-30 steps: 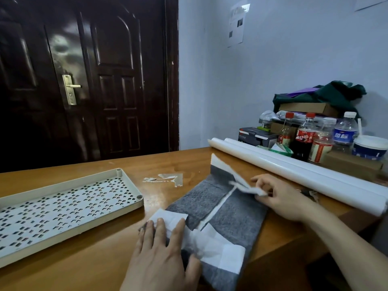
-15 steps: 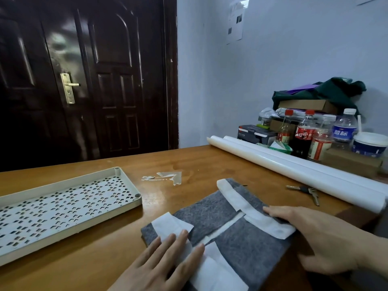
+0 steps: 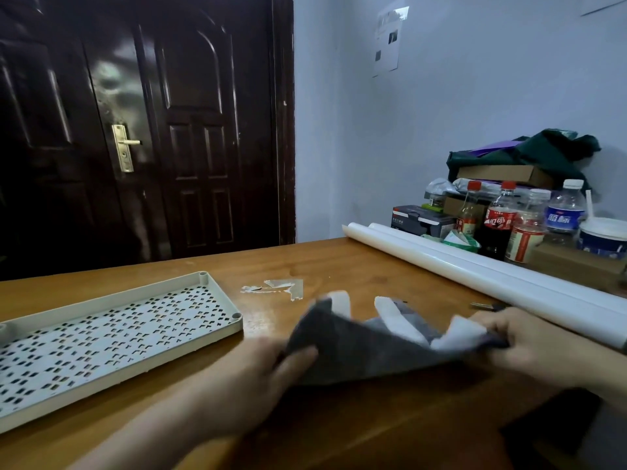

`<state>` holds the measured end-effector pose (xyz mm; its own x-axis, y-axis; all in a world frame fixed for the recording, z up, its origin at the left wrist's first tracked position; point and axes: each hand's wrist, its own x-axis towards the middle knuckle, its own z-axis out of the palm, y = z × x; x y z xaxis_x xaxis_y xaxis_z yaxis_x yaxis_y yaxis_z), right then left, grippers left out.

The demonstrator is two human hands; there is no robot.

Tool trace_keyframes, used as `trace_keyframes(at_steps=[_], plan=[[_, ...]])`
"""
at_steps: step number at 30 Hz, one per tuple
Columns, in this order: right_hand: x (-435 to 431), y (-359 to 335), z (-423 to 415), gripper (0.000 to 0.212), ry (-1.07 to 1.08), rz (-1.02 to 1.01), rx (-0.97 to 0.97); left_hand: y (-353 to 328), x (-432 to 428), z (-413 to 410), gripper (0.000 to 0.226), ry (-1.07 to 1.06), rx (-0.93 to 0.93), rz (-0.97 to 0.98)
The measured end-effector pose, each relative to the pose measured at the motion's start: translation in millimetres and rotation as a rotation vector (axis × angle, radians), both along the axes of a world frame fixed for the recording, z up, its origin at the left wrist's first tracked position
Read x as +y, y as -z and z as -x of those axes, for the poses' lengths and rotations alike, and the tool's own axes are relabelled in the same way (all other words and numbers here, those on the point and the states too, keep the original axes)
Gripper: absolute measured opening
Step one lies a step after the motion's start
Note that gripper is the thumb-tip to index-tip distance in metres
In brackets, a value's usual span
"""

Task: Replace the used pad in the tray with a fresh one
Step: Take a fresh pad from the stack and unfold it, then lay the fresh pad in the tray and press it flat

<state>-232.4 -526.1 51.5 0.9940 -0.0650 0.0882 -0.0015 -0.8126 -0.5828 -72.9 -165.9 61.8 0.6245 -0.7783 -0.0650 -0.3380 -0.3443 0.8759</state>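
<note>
A grey felt pad [image 3: 366, 354] with white paper strips is lifted off the wooden table, blurred by motion. My left hand [image 3: 264, 378] grips its left edge and my right hand [image 3: 529, 344] grips its right edge, so the pad hangs stretched between them. The cream perforated tray [image 3: 217, 337] lies on the table to the left with no pad in it. It is apart from both hands.
Two white rolls [image 3: 475, 269] lie diagonally along the right side of the table. Behind them stand several bottles [image 3: 502, 218], a tub and boxes. Torn tape scraps [image 3: 281, 288] lie near the tray's far corner. Keys [image 3: 481, 305] lie by the rolls. A dark door [image 3: 135, 130] is behind.
Both hands went from pressing the pad flat on the table to gripping its two edges. The pad has come up off the table and turned grey side toward me.
</note>
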Motion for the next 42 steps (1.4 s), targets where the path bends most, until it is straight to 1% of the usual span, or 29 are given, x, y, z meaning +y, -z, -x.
trace_keyframes(at_steps=[1, 2, 3, 4, 5, 6, 7, 8, 9, 10, 12, 13, 14, 15, 17, 20, 23, 25, 28, 31, 33, 35, 37, 40, 42], plan=[[-2.0, -7.3, -6.1, 0.021, 0.039, -0.133, -0.064, -10.0, -1.4, -4.1, 0.040, 0.018, 0.058, 0.004], [-4.7, -11.1, -14.0, 0.027, 0.077, -0.290, -0.159, -13.1, -5.4, -14.8, 0.044, -0.028, 0.091, 0.095], [-7.4, -11.0, -22.1, 0.045, 0.105, -0.440, -0.214, -15.3, -9.5, -21.3, 0.045, -0.109, 0.120, 0.171], [-5.1, -10.6, -32.1, 0.054, 0.143, -0.626, -0.271, -16.8, -15.3, -27.3, 0.044, -0.187, 0.158, 0.239], [0.4, -8.5, -41.8, 0.053, 0.176, -0.806, -0.316, -21.5, -19.8, -29.7, 0.043, -0.241, 0.200, 0.290], [6.2, -5.9, -51.3, 0.054, 0.194, -0.931, -0.349, -22.4, -25.6, -35.8, 0.043, -0.274, 0.236, 0.347], [10.5, -0.9, -60.1, 0.062, 0.204, -1.010, -0.351, -25.3, -29.8, -39.7, 0.043, -0.311, 0.292, 0.382], [15.2, 5.1, -69.8, 0.071, 0.226, -1.041, -0.346, -25.9, -33.7, -46.7, 0.044, -0.343, 0.341, 0.420], [18.7, 12.0, -77.4, 0.075, 0.253, -1.046, -0.347, -26.7, -34.9, -50.3, 0.045, -0.373, 0.373, 0.431], [24.4, 15.7, -86.3, 0.070, 0.270, -1.053, -0.342, -25.8, -33.8, -55.9, 0.045, -0.396, 0.405, 0.461], [37.2, 15.6, -99.9, 0.041, 0.287, -1.075, -0.349, -26.7, -29.6, -64.5, 0.045, -0.451, 0.453, 0.464], [46.1, 11.4, -110.0, 0.028, 0.300, -1.074, -0.350, -29.5, -23.3, -68.9, 0.044, -0.490, 0.447, 0.476], [54.3, 5.4, -118.5, 0.020, 0.319, -1.057, -0.367, -31.5, -18.8, -75.3, 0.043, -0.527, 0.443, 0.504], [66.2, -2.6, -130.2, 0.018, 0.322, -1.029, -0.383, -35.2, -8.7, -82.7, 0.042, -0.559, 0.435, 0.526], [89.3, -22.7, -150.0, 0.020, 0.321, -0.949, -0.408, -42.9, 12.5, -98.9, 0.041, -0.615, 0.383, 0.537], [134.7, -50.4, -192.4, 0.021, 0.234, -0.810, -0.331, -51.3, 68.7, -129.5, 0.035, -0.739, 0.240, 0.495], [186.2, -61.7, -240.4, 0.024, 0.176, -0.659, -0.185, -49.1, 130.7, -156.7, 0.033, -0.940, 0.112, 0.384], [224.0, -62.0, -270.4, 0.025, 0.160, -0.536, -0.125, -41.3, 166.4, -172.8, 0.035, -1.066, 0.088, 0.291], [267.8, -50.6, -310.4, 0.028, 0.143, -0.429, -0.046, -21.1, 205.2, -193.9, 0.038, -1.159, 0.064, 0.132], [289.2, -36.4, -332.9, 0.031, 0.158, -0.302, -0.031, 2.0, 224.1, -208.5, 0.042, -1.179, 0.028, -0.003], [293.5, -30.6, -338.3, 0.032, 0.171, -0.231, -0.023, 9.2, 224.5, -208.2, 0.043, -1.163, -0.036, -0.074], [294.3, -26.2, -340.6, 0.034, 0.182, -0.132, 0.006, 10.2, 219.5, -203.7, 0.039, -1.135, -0.129, -0.154], [294.0, -22.1, -341.0, 0.037, 0.203, -0.025, 0.048, 10.5, 212.8, -199.1, 0.032, -1.103, -0.222, -0.275], [297.7, -17.0, -339.9, 0.034, 0.204, 0.119, 0.065, 12.5, 209.1, -194.5, 0.027, -1.039, -0.335, -0.466], [300.7, -16.0, -338.8, 0.033, 0.201, 0.173, 0.065, 12.7, 207.9, -192.3, 0.030, -1.036, -0.379, -0.506]])
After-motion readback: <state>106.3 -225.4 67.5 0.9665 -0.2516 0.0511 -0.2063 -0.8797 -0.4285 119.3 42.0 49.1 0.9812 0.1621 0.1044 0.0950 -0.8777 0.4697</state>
